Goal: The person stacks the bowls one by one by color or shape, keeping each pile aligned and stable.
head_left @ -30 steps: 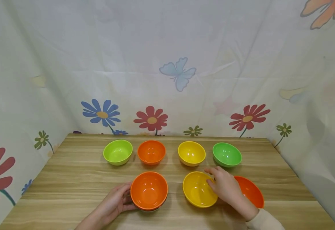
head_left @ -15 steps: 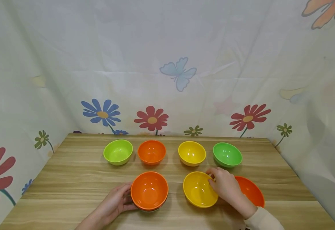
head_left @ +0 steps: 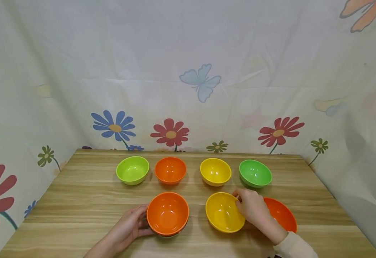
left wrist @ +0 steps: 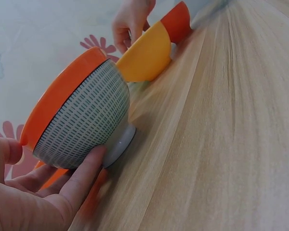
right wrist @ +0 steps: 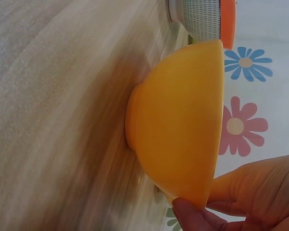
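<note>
Rims in grip, with wood grain showing between

The fingers of the left hand [head_left: 130, 226] curve round the left side of a round white bowl patterned with green dashes [left wrist: 86, 118]; the thumb lies at the rim of the smooth, glossy orange bowl [head_left: 167, 214] nested in it. The fingers of the right hand [head_left: 255, 208] pinch the right side of the rim of a glossy yellow bowl [head_left: 224, 213]. These bowls form the left and middle of the near row, mouths upward. Whether their feet touch the wood-grained table [head_left: 78, 204] cannot be told.

A strip of wood grain separates the orange and yellow rims. On the yellow bowl's other side, the right hand fills the gap before a glossy red-orange bowl [head_left: 282, 214], which the wrist above a cream sleeve [head_left: 295, 247] partly hides.

Beyond, a band of wood surface leads to the far row, left to right: a lime-green bowl [head_left: 132, 171], a second orange bowl [head_left: 170, 171], a second yellow bowl [head_left: 215, 172] and a mid-green bowl [head_left: 255, 174], all apart. Behind them a narrow margin runs to the far edge, where a white flowered cloth [head_left: 142, 71] hangs. Wider wood surface extends leftward and rightward to the slanting side edges.
</note>
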`<move>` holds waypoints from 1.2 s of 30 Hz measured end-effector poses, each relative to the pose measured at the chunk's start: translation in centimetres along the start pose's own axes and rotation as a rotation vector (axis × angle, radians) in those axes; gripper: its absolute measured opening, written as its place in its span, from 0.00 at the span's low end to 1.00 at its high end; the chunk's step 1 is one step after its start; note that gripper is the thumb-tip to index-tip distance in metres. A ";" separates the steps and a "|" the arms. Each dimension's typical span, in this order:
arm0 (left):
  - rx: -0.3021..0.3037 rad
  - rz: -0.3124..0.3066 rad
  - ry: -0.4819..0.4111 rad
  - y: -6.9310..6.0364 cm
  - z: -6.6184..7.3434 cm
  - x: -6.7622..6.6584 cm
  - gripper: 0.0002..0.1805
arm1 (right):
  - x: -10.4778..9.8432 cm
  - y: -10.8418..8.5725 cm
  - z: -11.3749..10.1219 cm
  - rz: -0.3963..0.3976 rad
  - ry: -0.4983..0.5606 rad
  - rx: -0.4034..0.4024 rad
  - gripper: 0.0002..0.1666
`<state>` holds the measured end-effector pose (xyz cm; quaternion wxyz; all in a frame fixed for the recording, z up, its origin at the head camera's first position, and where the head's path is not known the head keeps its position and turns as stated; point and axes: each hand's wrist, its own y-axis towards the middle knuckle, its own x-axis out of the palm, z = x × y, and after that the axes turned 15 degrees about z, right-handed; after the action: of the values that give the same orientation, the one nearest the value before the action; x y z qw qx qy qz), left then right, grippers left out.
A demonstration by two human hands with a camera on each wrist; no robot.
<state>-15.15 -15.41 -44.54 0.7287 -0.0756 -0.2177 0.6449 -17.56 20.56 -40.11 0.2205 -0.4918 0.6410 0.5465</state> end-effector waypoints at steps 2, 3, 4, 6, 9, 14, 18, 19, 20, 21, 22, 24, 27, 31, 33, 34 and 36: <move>0.003 -0.002 -0.001 0.0 0.0 0.0 0.34 | 0.0 0.1 0.0 -0.007 -0.002 0.005 0.08; 0.004 -0.002 -0.002 0.0 0.0 0.0 0.34 | 0.0 0.1 0.0 -0.010 -0.003 0.008 0.08; 0.005 -0.003 -0.003 0.0 0.0 0.0 0.34 | 0.0 0.1 0.0 -0.013 -0.003 0.012 0.08; 0.007 -0.003 -0.005 0.1 0.0 0.0 0.33 | 0.0 0.2 0.0 -0.018 -0.004 0.018 0.08; 0.008 -0.001 -0.007 0.1 0.0 0.0 0.32 | 0.0 0.2 0.0 -0.022 -0.004 0.026 0.08; 0.007 0.000 -0.005 0.2 0.0 0.0 0.31 | -0.1 0.3 -0.1 -0.026 -0.004 0.036 0.08; 0.007 0.000 0.002 0.2 0.1 0.0 0.32 | 0.0 0.3 -0.1 -0.016 -0.005 0.037 0.08; 0.007 0.000 0.004 0.2 0.1 0.0 0.32 | 0.0 0.3 -0.1 -0.016 -0.006 0.039 0.08; 0.007 0.001 0.005 0.2 0.1 0.0 0.32 | 0.1 0.3 -0.1 -0.016 -0.007 0.041 0.08; 0.008 0.002 0.007 0.2 0.1 0.1 0.32 | 0.1 0.4 -0.1 -0.019 -0.008 0.044 0.08; 0.008 0.003 0.008 0.2 0.1 0.1 0.32 | 0.1 0.4 -0.1 -0.022 -0.008 0.047 0.08; 0.007 0.006 0.009 0.2 0.1 0.1 0.32 | 0.2 0.4 -0.1 -0.032 -0.006 0.058 0.08; 0.009 0.006 0.006 0.2 0.1 0.0 0.31 | 0.3 0.5 0.0 -0.044 -0.006 0.071 0.08; 0.017 0.001 -0.003 0.1 -0.1 0.0 0.32 | 0.4 0.4 -0.1 -0.046 -0.003 0.079 0.08; 0.018 0.000 -0.007 0.1 -0.1 -0.1 0.32 | 0.4 0.4 -0.1 -0.043 0.002 0.076 0.08; 0.019 0.001 -0.008 0.1 -0.1 -0.1 0.32 | 0.4 0.4 -0.1 -0.039 0.004 0.073 0.08; 0.018 0.001 -0.009 0.1 -0.2 -0.1 0.33 | 0.4 0.4 -0.1 -0.034 0.007 0.066 0.08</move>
<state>-15.20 -15.42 -44.75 0.7279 -0.0662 -0.2153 0.6477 -18.01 20.31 -40.21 0.2438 -0.4967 0.6511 0.5195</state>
